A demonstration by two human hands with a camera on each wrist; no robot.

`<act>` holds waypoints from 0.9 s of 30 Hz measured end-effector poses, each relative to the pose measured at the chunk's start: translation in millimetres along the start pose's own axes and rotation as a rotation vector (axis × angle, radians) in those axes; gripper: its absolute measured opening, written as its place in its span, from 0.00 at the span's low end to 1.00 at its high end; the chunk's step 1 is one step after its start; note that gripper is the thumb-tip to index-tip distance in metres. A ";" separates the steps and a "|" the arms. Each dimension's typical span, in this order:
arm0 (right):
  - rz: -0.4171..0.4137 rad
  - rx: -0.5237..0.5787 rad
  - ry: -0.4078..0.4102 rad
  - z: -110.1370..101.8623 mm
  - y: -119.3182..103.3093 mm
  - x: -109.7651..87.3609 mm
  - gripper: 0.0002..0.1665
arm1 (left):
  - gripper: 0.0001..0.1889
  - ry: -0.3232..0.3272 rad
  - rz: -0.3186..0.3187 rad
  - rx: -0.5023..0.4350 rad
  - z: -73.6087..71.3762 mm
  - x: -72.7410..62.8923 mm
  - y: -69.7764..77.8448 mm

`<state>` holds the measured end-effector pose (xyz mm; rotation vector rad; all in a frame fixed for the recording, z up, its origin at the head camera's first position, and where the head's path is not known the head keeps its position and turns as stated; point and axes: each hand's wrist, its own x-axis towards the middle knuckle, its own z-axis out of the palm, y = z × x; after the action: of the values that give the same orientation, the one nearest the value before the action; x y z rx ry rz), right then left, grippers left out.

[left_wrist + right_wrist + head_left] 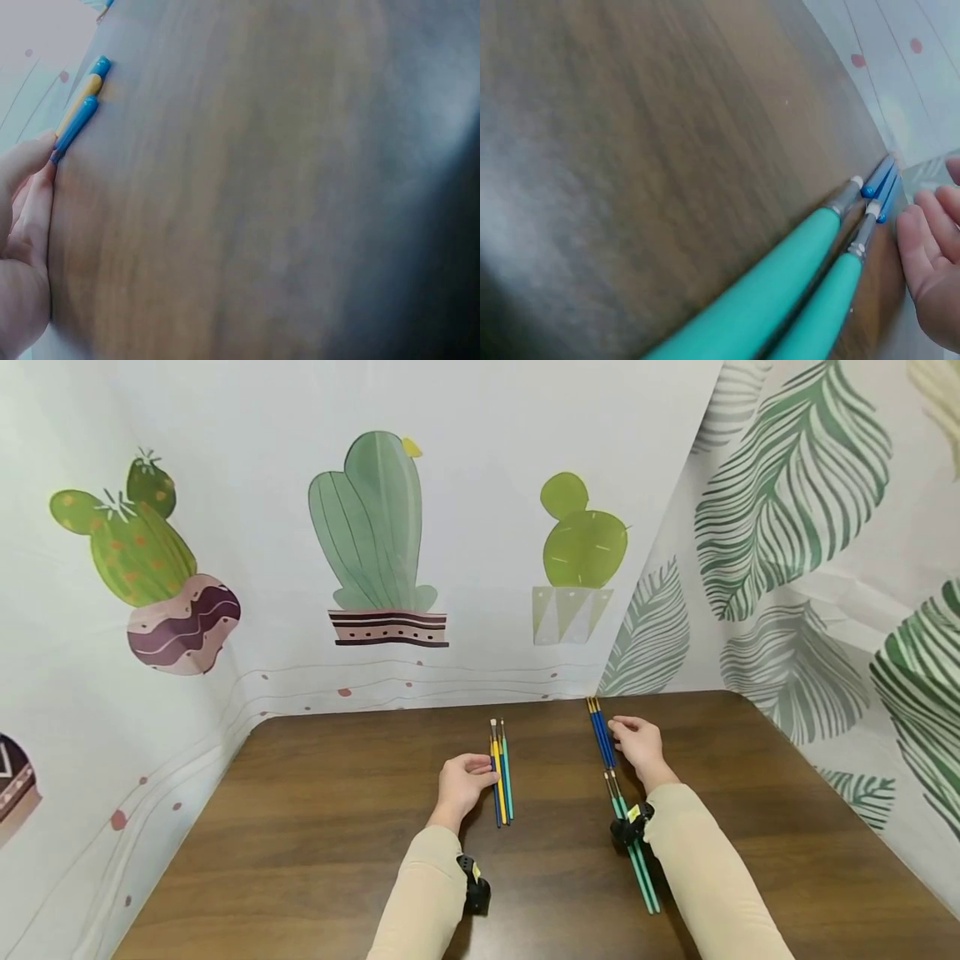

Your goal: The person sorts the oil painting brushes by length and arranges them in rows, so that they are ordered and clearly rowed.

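My left hand [462, 785] is at a small group of paintbrushes in the middle of the table. Its thumb and fingers pinch at the blue paintbrush [76, 127] on the group's left side. Against that brush lies a yellow paintbrush [502, 794], and a teal paintbrush [507, 777] is on the right. My right hand [637, 745] rests beside the blue paintbrushes [602, 735] near the back edge, fingers relaxed and holding nothing. Two green paintbrushes [769, 292] lie end to end with the blue ones, bristles toward them, partly under the right wrist camera.
The brown wooden table [315, 827] meets a cactus-print backdrop [480, 527] at its back edge. A leaf-print cloth [795, 527] hangs at the right. Each sleeved forearm bears a black wrist camera [474, 887].
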<state>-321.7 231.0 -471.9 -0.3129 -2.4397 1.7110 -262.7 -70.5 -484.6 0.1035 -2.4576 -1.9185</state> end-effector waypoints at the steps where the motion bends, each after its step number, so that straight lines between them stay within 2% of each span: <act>1: 0.003 0.015 0.017 0.4 -0.6 -0.9 0.24 | 0.16 0.001 0.002 0.001 0.2 -0.6 0.0; 5: 0.005 0.069 0.070 4.1 -4.6 -5.8 0.22 | 0.16 0.001 0.005 -0.004 0.7 -2.6 0.6; 8: -0.014 0.102 0.066 8.1 -9.5 -9.9 0.21 | 0.16 0.002 0.006 -0.007 0.9 -2.7 0.8; 12: -0.024 0.126 0.004 15.4 -17.4 -14.5 0.21 | 0.16 0.004 0.015 -0.007 0.4 -2.1 1.6; 27: -0.003 0.090 -0.235 51.4 -38.7 -43.9 0.23 | 0.16 0.011 0.025 -0.005 0.5 -2.9 2.5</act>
<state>-294.8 160.4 -453.0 -0.1010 -2.5058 1.9500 -260.0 -69.2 -482.3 0.0827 -2.4359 -1.9087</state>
